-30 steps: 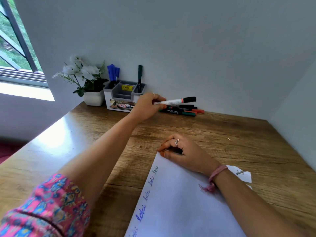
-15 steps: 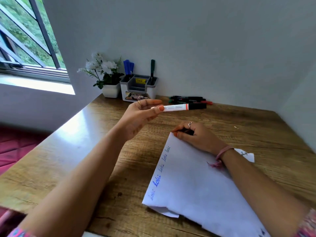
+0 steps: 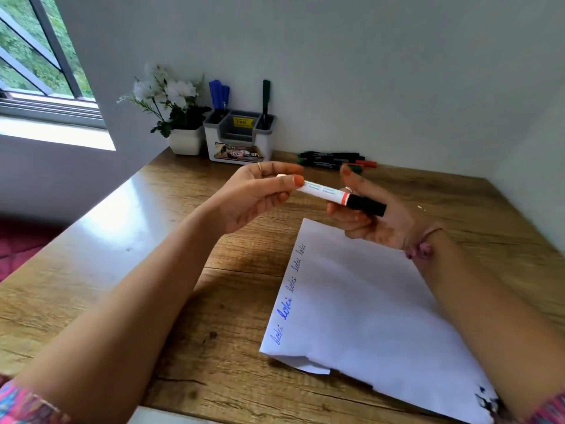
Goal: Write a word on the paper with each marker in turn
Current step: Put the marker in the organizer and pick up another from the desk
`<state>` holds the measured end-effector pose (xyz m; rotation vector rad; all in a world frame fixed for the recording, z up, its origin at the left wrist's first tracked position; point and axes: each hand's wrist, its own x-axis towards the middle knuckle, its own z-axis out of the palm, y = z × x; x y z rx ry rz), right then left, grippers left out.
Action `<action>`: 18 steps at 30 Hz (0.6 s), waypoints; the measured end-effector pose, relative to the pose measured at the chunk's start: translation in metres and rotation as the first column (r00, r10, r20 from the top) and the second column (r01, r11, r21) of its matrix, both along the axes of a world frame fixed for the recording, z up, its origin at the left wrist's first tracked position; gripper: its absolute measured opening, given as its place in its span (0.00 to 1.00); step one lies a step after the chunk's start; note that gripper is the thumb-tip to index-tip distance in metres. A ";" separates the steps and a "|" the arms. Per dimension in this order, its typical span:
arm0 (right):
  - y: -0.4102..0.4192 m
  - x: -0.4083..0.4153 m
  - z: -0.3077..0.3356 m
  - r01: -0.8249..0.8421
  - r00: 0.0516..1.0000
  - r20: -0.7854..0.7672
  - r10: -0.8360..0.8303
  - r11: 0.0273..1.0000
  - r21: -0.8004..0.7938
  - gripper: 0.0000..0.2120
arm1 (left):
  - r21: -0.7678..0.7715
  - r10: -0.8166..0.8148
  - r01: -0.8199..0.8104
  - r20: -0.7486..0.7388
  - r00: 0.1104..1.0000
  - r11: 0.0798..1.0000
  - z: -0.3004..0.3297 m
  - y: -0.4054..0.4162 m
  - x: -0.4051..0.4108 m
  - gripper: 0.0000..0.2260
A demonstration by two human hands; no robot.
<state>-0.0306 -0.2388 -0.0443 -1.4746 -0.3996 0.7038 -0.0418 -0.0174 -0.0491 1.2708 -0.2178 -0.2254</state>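
My left hand [image 3: 253, 197] pinches the white barrel of a marker [image 3: 324, 190] and holds it level above the table, its black cap [image 3: 367, 205] pointing right. My right hand [image 3: 376, 221] is raised off the paper, with its palm behind the cap. Its fingers curl just under the cap and its thumb stands above it. Whether it grips the cap does not show. The white paper [image 3: 376, 313] lies below, and the word "loki" is written in blue several times along its left edge.
More markers [image 3: 333, 160] lie by the back wall. A white and grey organiser [image 3: 238, 139] holds blue markers [image 3: 219, 93] and a dark pen [image 3: 266, 96]. A potted white flower [image 3: 171, 117] stands to its left. The wooden table [image 3: 153, 255] ends at the left.
My left hand has brought the marker from the pile towards me. My right hand has lifted off the paper's top corner and come up to the cap.
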 end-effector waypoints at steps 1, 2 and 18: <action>0.003 -0.003 0.002 -0.026 1.000 0.013 0.025 1.000 0.012 0.23 | -0.044 0.003 -0.003 0.003 1.000 0.999 0.000 -0.002 0.000 0.14; 0.006 -0.005 0.004 -0.015 0.999 0.033 0.014 1.000 0.006 0.20 | -0.092 0.019 -0.019 -0.003 1.000 0.996 0.000 -0.004 0.000 0.14; 0.028 -0.011 -0.013 0.307 0.896 0.343 -0.283 0.952 -0.016 0.06 | 0.178 -0.181 0.195 -0.095 0.979 0.965 -0.004 -0.041 -0.025 0.15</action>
